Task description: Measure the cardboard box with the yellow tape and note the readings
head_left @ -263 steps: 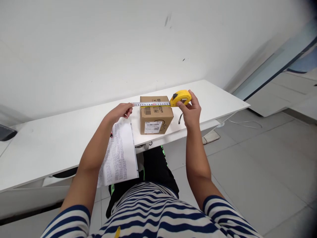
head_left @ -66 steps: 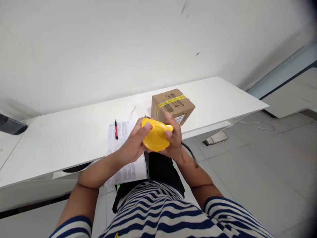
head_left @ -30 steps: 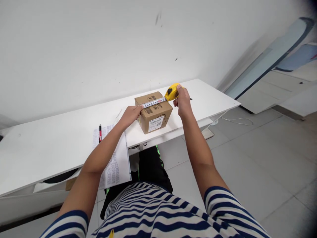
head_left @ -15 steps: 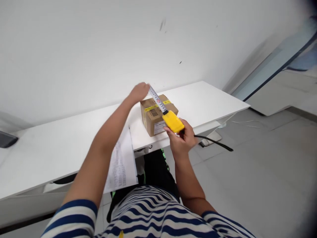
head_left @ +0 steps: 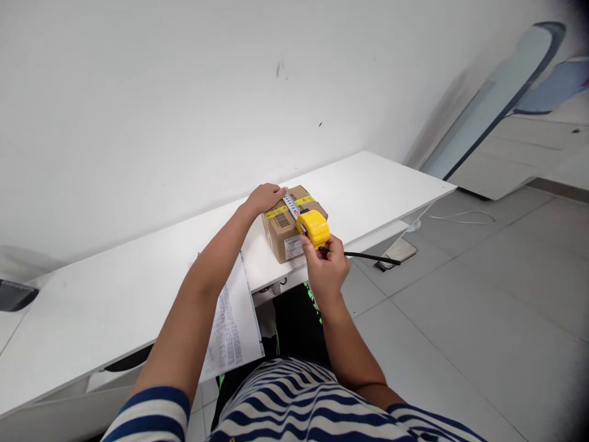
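Note:
A small cardboard box (head_left: 283, 230) with yellow tape and labels sits near the front edge of the white table (head_left: 115, 288). My left hand (head_left: 265, 197) rests on the box's far top edge and pins the end of the measuring tape blade (head_left: 291, 205) there. The blade runs over the top toward me. My right hand (head_left: 327, 269) grips the yellow tape measure case (head_left: 315, 228) at the box's near top edge. A black wrist strap (head_left: 370, 258) trails to the right from the case.
A printed paper sheet (head_left: 229, 322) hangs over the table's front edge, partly under my left arm. A dark object (head_left: 13, 293) lies at the far left. A white wall stands behind the table. A cable and a small floor device (head_left: 398, 252) lie on the tiled floor.
The tape earlier ran left to right across the box; now it runs front to back. In the last half second my left hand came down onto the far edge and the case moved closer to the box.

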Demonstrator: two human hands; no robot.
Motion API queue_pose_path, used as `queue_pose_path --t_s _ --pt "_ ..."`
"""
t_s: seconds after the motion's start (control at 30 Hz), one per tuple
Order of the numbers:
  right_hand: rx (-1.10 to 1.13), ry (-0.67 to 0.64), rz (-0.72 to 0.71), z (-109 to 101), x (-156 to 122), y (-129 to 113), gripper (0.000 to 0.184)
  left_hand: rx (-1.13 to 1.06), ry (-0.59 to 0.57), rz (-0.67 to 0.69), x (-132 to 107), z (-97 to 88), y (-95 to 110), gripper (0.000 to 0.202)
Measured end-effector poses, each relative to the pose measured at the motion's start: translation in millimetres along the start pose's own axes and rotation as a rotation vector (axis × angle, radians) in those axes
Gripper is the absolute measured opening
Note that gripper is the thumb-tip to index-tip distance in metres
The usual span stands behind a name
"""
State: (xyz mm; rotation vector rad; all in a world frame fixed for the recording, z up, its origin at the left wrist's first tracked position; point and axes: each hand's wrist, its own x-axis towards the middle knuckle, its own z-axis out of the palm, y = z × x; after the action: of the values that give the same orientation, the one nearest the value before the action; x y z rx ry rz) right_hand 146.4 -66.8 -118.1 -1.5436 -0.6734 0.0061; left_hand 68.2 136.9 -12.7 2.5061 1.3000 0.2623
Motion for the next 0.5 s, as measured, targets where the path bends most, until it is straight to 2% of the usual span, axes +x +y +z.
queue_pose_path --t_s 0.1,0.17,0.23,0.3,0.4,0.5 --pt "0.022 -0.020 -0.002 1 0 1 0.065 -0.034 0.048 0.003 1 2.0 -5 0.050" --pt "0.073 -0.050 -0.041 1 0 6 0.061 -0.047 0.148 0.005 -4 0.9 -4 0.047" --pt "0.138 -0.082 -0.112 1 0 15 0.058 -0.077 0.278 0.028 -18 -1.0 3 0.044" --pt "0.189 -0.100 -0.186 1 0 27 0.056 -0.130 0.353 0.077 -41 -0.9 18 0.043" --pt "0.272 -0.045 -0.250 2 -3 42 0.054 -0.278 0.288 0.195 -80 5.0 45 0.042" --pt "0.397 0.042 -0.206 2 -10 45 0.057 -0.397 0.162 0.220 -102 14.0 61 0.049"
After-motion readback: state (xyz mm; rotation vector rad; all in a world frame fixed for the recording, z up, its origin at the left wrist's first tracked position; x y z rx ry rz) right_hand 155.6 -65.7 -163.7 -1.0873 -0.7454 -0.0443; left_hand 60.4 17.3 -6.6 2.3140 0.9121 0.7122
